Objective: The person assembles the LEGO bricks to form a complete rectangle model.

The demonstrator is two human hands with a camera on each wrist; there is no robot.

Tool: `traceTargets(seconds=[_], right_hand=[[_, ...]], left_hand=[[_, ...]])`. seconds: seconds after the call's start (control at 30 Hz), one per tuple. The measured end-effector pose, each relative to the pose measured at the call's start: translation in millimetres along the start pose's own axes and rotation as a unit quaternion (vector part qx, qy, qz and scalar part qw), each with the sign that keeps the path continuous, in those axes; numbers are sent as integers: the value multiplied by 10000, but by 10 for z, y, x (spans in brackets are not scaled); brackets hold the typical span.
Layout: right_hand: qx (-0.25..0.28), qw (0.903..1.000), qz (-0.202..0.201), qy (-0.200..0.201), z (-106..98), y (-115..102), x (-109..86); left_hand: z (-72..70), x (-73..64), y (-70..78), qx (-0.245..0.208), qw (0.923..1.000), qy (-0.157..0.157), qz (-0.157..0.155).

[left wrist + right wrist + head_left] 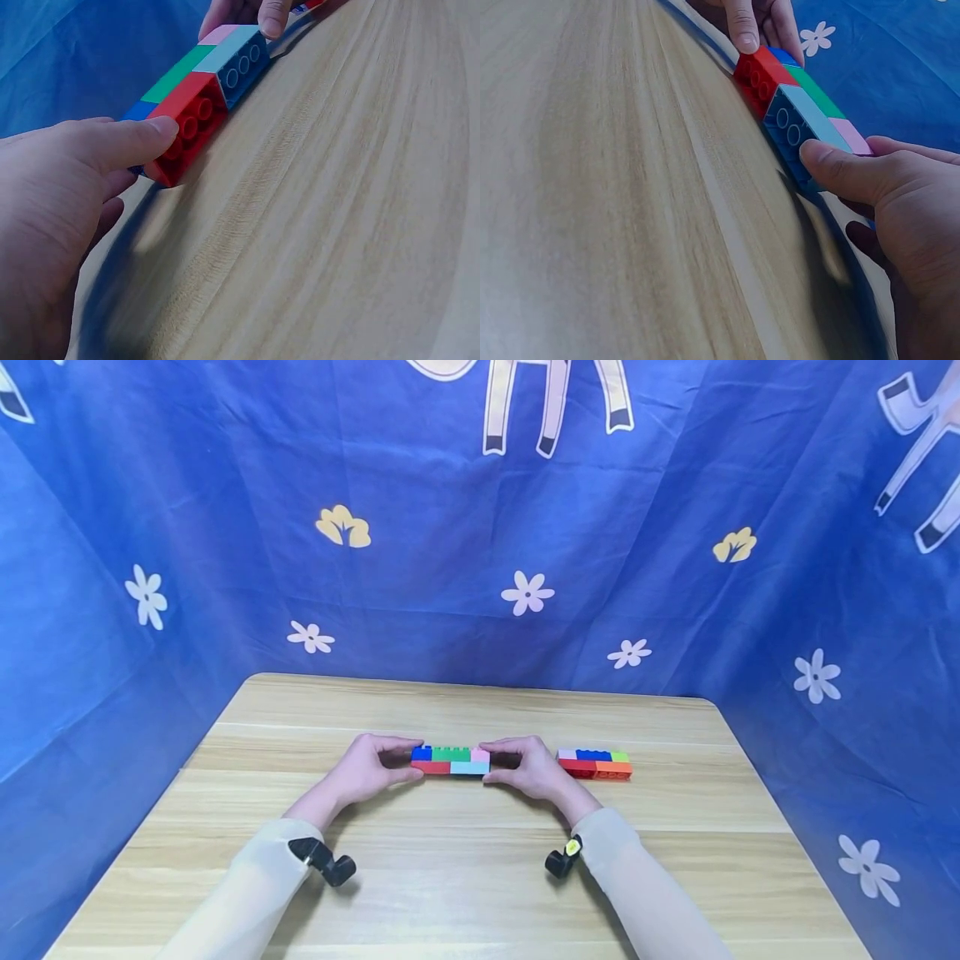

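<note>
Between both hands is a joined bar of toy building bricks (451, 755), lying on its side with its hollow undersides toward me. Its near row has a red brick (196, 112) and a light blue brick (810, 120); behind are blue, green (178, 75) and pink (850, 136) bricks. My left hand (363, 770) grips the left end, thumb on the red brick. The right hand (531, 767) pinches the opposite end, its thumb on the light blue brick. Fingers on the far side are partly hidden in the wrist views.
A second joined bar of bricks (595, 764), with red, orange, blue, white and lime ones, lies right of my right hand. Everything rests on a wood-grain table (450, 877). Blue patterned cloth (420, 577) hangs behind and at both sides.
</note>
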State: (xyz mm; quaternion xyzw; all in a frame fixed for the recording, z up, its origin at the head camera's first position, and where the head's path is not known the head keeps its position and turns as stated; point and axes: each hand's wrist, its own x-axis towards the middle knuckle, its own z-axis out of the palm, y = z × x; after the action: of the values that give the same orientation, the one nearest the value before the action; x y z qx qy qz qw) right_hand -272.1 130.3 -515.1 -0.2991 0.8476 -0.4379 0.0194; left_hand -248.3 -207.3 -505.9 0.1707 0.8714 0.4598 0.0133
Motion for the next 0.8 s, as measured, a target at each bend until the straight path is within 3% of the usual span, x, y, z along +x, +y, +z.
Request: traceTargets(seconds=[0.23, 0.8], right_hand=[[-56, 9998, 167, -54, -8, -5, 13], [118, 9988, 453, -129, 2, 14, 50]], left_hand=[[16, 19, -14, -44, 9999, -68, 95], [31, 29, 13, -6, 9999, -150, -47]])
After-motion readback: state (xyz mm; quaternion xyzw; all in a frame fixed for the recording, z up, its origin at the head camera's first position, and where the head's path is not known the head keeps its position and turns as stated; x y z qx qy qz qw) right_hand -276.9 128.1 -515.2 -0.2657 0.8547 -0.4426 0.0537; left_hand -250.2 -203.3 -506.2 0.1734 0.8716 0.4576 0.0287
